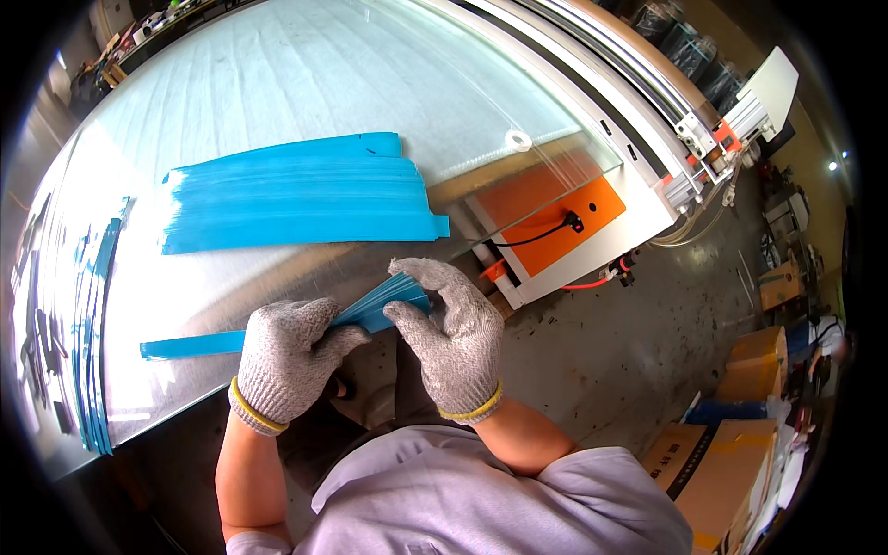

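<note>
One bunch of blue strips (pixel 377 307) is clamped in the fingers of the left hand (pixel 291 356) and right hand (pixel 455 324) at the glass-topped bench's (pixel 351 74) near edge. Beyond, one wide blue pile (pixel 296 192) and one white ring (pixel 518 140) are supported; rightward, grey floor (pixel 592 370) is seen.

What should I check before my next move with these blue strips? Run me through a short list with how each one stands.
1. Gloves on: ok. The left hand and the right hand are both covered.
2. Grip on the blue strips: ok. Both hands hold them.
3. Held strips squared up: not ok. They fan apart toward the right hand.
4. Larger blue stack even along its edges: not ok. A piece juts out at its lower right corner.
5. Black plug at the orange panel clear of the hands: ok. Neither hand touches it.
6. Strips free of nicks: cannot tell. Too small to see.
</note>
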`<act>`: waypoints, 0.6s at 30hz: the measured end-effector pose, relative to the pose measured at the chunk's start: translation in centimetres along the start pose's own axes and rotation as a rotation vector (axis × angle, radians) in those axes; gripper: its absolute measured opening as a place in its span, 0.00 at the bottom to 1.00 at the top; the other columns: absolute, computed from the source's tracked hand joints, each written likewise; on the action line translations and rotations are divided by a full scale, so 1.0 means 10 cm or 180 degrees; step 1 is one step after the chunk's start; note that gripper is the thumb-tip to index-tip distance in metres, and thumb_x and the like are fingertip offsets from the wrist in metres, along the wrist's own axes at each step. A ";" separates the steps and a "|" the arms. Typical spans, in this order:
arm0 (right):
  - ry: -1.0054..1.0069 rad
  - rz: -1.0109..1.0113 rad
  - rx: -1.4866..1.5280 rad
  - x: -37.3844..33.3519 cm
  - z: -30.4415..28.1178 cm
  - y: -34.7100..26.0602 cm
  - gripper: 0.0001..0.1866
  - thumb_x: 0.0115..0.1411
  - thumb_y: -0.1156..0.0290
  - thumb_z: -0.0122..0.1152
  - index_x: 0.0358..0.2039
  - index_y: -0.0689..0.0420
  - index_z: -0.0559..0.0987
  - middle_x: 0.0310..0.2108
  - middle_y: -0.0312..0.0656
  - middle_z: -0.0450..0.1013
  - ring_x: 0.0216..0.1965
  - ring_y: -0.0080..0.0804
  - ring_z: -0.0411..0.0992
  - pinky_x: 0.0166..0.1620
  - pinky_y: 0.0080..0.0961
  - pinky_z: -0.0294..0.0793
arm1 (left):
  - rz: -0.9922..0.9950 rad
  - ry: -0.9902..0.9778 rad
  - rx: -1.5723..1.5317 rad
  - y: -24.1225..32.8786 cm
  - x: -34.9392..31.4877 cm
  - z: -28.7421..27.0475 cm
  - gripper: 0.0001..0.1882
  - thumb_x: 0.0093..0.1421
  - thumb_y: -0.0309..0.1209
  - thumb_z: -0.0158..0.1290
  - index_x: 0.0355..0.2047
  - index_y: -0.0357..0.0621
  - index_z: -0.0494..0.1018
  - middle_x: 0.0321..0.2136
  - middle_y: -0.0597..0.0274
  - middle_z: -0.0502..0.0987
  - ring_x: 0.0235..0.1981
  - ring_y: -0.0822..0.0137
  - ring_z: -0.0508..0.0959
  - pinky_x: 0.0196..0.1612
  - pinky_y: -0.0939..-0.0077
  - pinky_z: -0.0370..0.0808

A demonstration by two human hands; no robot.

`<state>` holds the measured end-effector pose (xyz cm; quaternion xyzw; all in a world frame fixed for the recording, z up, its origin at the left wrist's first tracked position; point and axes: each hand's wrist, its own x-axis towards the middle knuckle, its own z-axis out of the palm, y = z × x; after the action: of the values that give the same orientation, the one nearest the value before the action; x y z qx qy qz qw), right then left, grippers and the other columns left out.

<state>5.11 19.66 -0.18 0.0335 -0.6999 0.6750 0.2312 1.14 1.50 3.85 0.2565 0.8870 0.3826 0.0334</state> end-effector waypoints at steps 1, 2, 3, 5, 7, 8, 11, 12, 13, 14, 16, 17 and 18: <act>0.0014 0.0012 0.0024 0.00 0.00 0.00 0.18 0.57 0.81 0.70 0.49 0.62 0.80 0.48 0.45 0.80 0.48 0.33 0.78 0.52 0.27 0.76 | -0.0058 -0.0037 -0.0201 0.00 0.01 0.00 0.14 0.59 0.34 0.63 0.23 0.40 0.73 0.16 0.53 0.75 0.21 0.50 0.78 0.27 0.59 0.73; 0.0040 -0.0032 0.0031 0.00 0.01 0.01 0.19 0.57 0.82 0.70 0.49 0.62 0.80 0.48 0.45 0.79 0.49 0.33 0.78 0.52 0.27 0.76 | -0.0038 -0.0012 -0.0193 0.00 0.02 0.00 0.13 0.59 0.34 0.62 0.24 0.40 0.73 0.16 0.53 0.75 0.21 0.50 0.78 0.27 0.59 0.73; 0.0065 -0.0077 0.0039 0.00 0.02 0.01 0.19 0.57 0.82 0.70 0.49 0.62 0.79 0.49 0.45 0.79 0.49 0.33 0.78 0.52 0.27 0.76 | -0.0019 0.0014 -0.0185 -0.02 0.02 0.02 0.13 0.60 0.34 0.62 0.24 0.40 0.73 0.16 0.53 0.75 0.20 0.50 0.78 0.26 0.60 0.73; 0.0137 -0.0136 0.0074 0.01 0.03 0.02 0.19 0.56 0.83 0.70 0.50 0.62 0.79 0.49 0.45 0.79 0.49 0.32 0.77 0.53 0.27 0.76 | 0.0001 0.0041 -0.0158 -0.03 0.04 0.02 0.13 0.60 0.34 0.62 0.25 0.40 0.74 0.16 0.53 0.75 0.20 0.50 0.78 0.26 0.60 0.73; 0.0230 -0.0167 0.0126 0.00 0.04 0.02 0.20 0.56 0.83 0.70 0.50 0.62 0.79 0.50 0.44 0.79 0.48 0.32 0.77 0.53 0.27 0.76 | 0.0001 0.0042 -0.0120 -0.03 0.05 0.02 0.12 0.60 0.34 0.62 0.25 0.41 0.74 0.16 0.53 0.75 0.21 0.50 0.78 0.27 0.59 0.73; 0.0264 -0.0107 0.0088 -0.01 0.04 0.01 0.19 0.56 0.83 0.70 0.49 0.63 0.79 0.49 0.44 0.79 0.48 0.31 0.77 0.53 0.27 0.76 | 0.0047 0.0081 -0.0077 -0.04 0.05 0.02 0.13 0.60 0.34 0.62 0.25 0.41 0.74 0.16 0.53 0.75 0.21 0.50 0.78 0.27 0.59 0.73; 0.0288 -0.0022 0.0013 -0.01 0.02 -0.02 0.16 0.56 0.84 0.70 0.46 0.63 0.80 0.45 0.42 0.79 0.44 0.27 0.76 0.50 0.23 0.75 | 0.0135 0.0149 0.0053 -0.06 0.05 0.04 0.14 0.59 0.36 0.63 0.24 0.41 0.73 0.16 0.53 0.74 0.21 0.49 0.77 0.27 0.58 0.72; 0.0245 -0.0056 0.0015 0.00 -0.01 0.00 0.15 0.56 0.85 0.70 0.45 0.64 0.81 0.43 0.40 0.79 0.42 0.23 0.75 0.47 0.19 0.75 | 0.0129 0.0139 0.0097 -0.07 0.05 0.04 0.14 0.58 0.36 0.64 0.24 0.41 0.73 0.16 0.53 0.73 0.21 0.49 0.77 0.27 0.58 0.72; 0.0201 -0.0091 0.0017 0.00 -0.03 0.01 0.14 0.56 0.86 0.70 0.43 0.64 0.81 0.41 0.38 0.79 0.40 0.19 0.74 0.45 0.16 0.74 | 0.0123 0.0129 0.0140 -0.07 0.04 0.04 0.15 0.58 0.37 0.64 0.23 0.41 0.73 0.15 0.53 0.73 0.21 0.48 0.76 0.27 0.57 0.72; 0.0202 -0.0078 -0.0026 0.01 -0.04 0.00 0.12 0.57 0.85 0.69 0.42 0.64 0.81 0.39 0.38 0.79 0.38 0.20 0.75 0.43 0.17 0.74 | 0.0130 0.0125 0.0148 -0.07 0.04 0.05 0.15 0.57 0.37 0.64 0.23 0.41 0.73 0.15 0.52 0.72 0.21 0.48 0.76 0.27 0.57 0.72; 0.0203 -0.0052 -0.0112 0.02 -0.05 -0.02 0.09 0.58 0.83 0.69 0.39 0.63 0.81 0.35 0.40 0.78 0.34 0.22 0.75 0.39 0.20 0.75 | 0.0145 0.0118 0.0164 -0.07 0.05 0.06 0.16 0.56 0.39 0.65 0.22 0.41 0.73 0.15 0.52 0.71 0.21 0.48 0.75 0.27 0.57 0.71; 0.0210 -0.0075 -0.0125 0.04 -0.05 -0.02 0.08 0.58 0.83 0.69 0.39 0.63 0.81 0.35 0.39 0.78 0.34 0.21 0.75 0.38 0.19 0.75 | 0.0166 0.0124 0.0156 -0.07 0.06 0.06 0.17 0.56 0.39 0.65 0.22 0.41 0.73 0.15 0.51 0.71 0.20 0.48 0.75 0.27 0.57 0.71; 0.0217 -0.0097 -0.0137 0.05 -0.04 -0.03 0.08 0.59 0.83 0.69 0.39 0.63 0.81 0.34 0.38 0.78 0.33 0.20 0.74 0.37 0.18 0.74 | 0.0187 0.0130 0.0148 -0.09 0.06 0.06 0.17 0.56 0.39 0.65 0.22 0.41 0.73 0.15 0.51 0.71 0.20 0.48 0.75 0.27 0.57 0.71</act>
<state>4.87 20.20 0.27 0.0162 -0.7054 0.6569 0.2659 0.39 1.70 2.88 0.2753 0.8882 0.3679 -0.0020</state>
